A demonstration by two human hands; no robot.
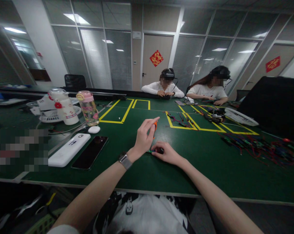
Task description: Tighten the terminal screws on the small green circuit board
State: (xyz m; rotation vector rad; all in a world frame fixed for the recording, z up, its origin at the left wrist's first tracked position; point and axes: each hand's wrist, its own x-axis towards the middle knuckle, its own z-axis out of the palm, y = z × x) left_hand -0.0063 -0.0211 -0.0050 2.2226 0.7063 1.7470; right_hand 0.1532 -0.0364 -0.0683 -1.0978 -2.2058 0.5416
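My left hand (145, 135), with a watch on its wrist, is closed round an upright screwdriver with an orange handle (155, 124). The index finger stretches out past the top of the handle, and the palm hides part of the tool. Below it, the thin shaft points down at a small green circuit board (150, 151) on the table. My right hand (165, 152) pinches the right end of this board, and its fingers cover much of it. Whether the tip sits in a screw is too small to tell.
On the left lie a black phone (90, 152), a white power bank (70, 149) and a white earphone case (93, 129), with bottles (88, 109) behind. Wired boards (261, 146) are heaped at right. Yellow tape (110, 122) marks the green table. Two people (165, 86) sit opposite.
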